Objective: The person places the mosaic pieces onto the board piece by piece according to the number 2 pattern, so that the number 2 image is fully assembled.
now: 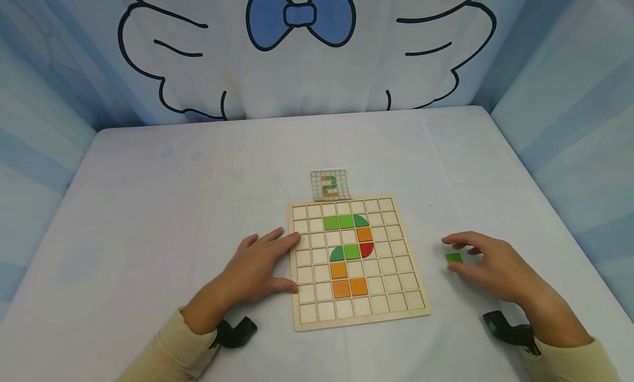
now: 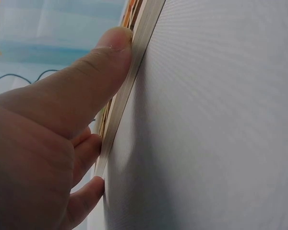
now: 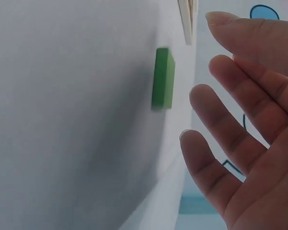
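A wooden grid board (image 1: 413,302) lies on the table, with green, orange, dark green and red tiles set in several of its cells. My left hand (image 1: 257,266) touches the board's left edge with thumb and fingertips; in the left wrist view the thumb (image 2: 101,72) rests against the board's side (image 2: 127,86). On the right, my right hand (image 1: 495,266) hovers over a loose green square tile (image 1: 453,258), thumb and fingers spread apart. The right wrist view shows that tile (image 3: 162,79) on the table, apart from the fingertips.
A small pattern card (image 1: 330,185) showing a coloured figure on a grid lies against the board's far edge. White cloth (image 1: 198,178) covers the table. Patterned curtains (image 1: 307,68) stand behind and at both sides.
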Available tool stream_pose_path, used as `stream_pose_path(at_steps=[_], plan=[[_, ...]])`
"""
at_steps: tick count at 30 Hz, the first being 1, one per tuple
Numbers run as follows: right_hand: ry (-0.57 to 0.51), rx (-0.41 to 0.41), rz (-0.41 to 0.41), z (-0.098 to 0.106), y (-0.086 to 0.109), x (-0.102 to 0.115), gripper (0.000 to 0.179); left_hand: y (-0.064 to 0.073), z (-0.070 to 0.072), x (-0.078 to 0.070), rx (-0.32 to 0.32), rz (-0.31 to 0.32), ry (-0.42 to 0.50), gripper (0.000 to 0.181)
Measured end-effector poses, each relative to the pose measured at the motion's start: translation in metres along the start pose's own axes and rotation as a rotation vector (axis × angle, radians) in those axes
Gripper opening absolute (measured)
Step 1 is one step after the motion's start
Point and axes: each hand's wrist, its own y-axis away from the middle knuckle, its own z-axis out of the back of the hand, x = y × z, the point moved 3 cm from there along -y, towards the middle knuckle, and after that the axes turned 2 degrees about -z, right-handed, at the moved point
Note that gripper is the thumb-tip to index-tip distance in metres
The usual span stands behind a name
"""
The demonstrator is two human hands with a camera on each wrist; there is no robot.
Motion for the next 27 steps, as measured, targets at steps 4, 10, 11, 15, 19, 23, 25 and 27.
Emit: stream_pose_path(at_steps=[4, 10, 11, 15, 19, 23, 25, 27], plan=[[0.0, 0.022, -0.03, -0.001, 0.003, -0.008, 0.043, 0.0, 0.0, 0.0, 0.002, 0.007, 0.001, 0.094], [0.011, 0.036, -0.036, -0.002, 0.002, -0.014, 0.042, 0.001, 0.0, -0.001, 0.002, 0.009, 0.006, 0.095], [0.014, 0.038, -0.04, -0.003, 0.002, -0.014, 0.041, 0.001, 0.0, -0.001, 0.002, 0.008, 0.006, 0.095], [0.034, 0.038, -0.057, -0.004, 0.001, -0.014, 0.039, 0.001, 0.0, 0.0, -0.004, 0.001, 0.003, 0.094], [0.046, 0.027, -0.054, -0.004, 0.0, -0.013, 0.036, 0.001, 0.0, 0.001, -0.011, -0.006, 0.001, 0.095], [0.052, 0.017, -0.054, -0.004, -0.001, -0.013, 0.035, 0.001, 0.0, 0.001, -0.012, -0.008, 0.003, 0.095], [0.055, 0.01, -0.054, -0.005, -0.002, -0.013, 0.035, 0.001, 0.0, 0.0, -0.011, -0.009, 0.004, 0.095], [0.059, 0.002, -0.051, -0.005, -0.002, -0.012, 0.034, 0.001, 0.0, 0.0, -0.01, -0.011, 0.006, 0.095]])
